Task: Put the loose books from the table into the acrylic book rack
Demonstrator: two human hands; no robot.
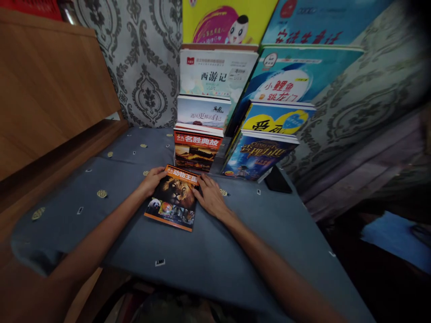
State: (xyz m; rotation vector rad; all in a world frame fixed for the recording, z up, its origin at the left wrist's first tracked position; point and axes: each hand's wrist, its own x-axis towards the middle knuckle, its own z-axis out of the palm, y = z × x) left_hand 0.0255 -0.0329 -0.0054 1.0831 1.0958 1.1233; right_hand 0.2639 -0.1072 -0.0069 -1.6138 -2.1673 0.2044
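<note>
Left hand (154, 180) and right hand (212, 195) are on the book's (175, 197) sides, inside the bench's (232, 251) near edge; probably light, bendy, sides work.

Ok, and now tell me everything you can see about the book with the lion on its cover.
The lion-cover book, seemingly a paperback, is closed, front cover up, top edge pointing away. An orange title band tops a dark cover with a lion's face, four small pictures, a panda leftmost, and an orange bottom strip. The left hand touches its upper left, the right hand its upper right, over the tablecloth.
</note>
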